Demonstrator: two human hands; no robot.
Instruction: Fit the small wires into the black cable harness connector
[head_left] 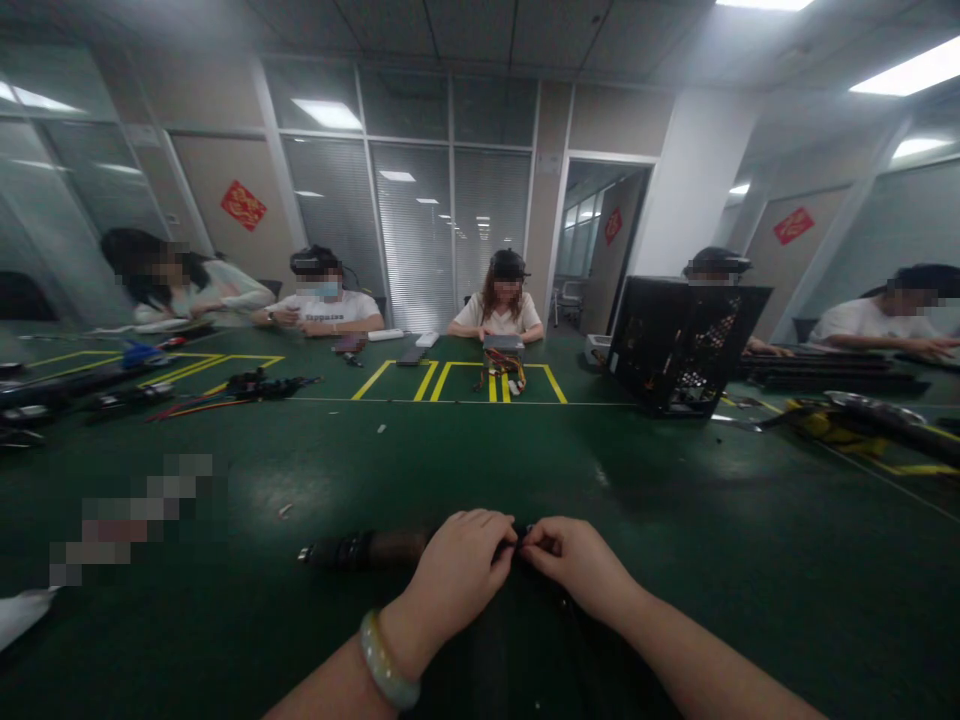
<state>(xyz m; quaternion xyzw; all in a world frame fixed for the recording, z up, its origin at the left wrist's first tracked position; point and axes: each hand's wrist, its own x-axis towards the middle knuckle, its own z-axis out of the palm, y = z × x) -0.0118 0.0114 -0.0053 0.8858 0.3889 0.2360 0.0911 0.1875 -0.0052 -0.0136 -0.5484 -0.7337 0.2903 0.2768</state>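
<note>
A long black cylindrical object [352, 549] with a metal tip at its left end lies on the green table [337, 460]. My left hand [471, 560] is over its right part, fingers bent and closed on a dark part. A pale bangle [386, 660] is around my left wrist. Close on the right, my right hand [566, 560] pinches at the same dark spot, thumb and forefinger together. The fingertips of both hands nearly meet. The small dark part between them is too hidden to name. Below my hands, dark material is faintly visible against the table.
A black open computer case [679, 345] stands at the back right. Coloured cables [506, 368] lie at the back middle, dark wiring [262, 385] at the back left. Black and yellow items [855, 425] sit at the right. Several people sit around the table.
</note>
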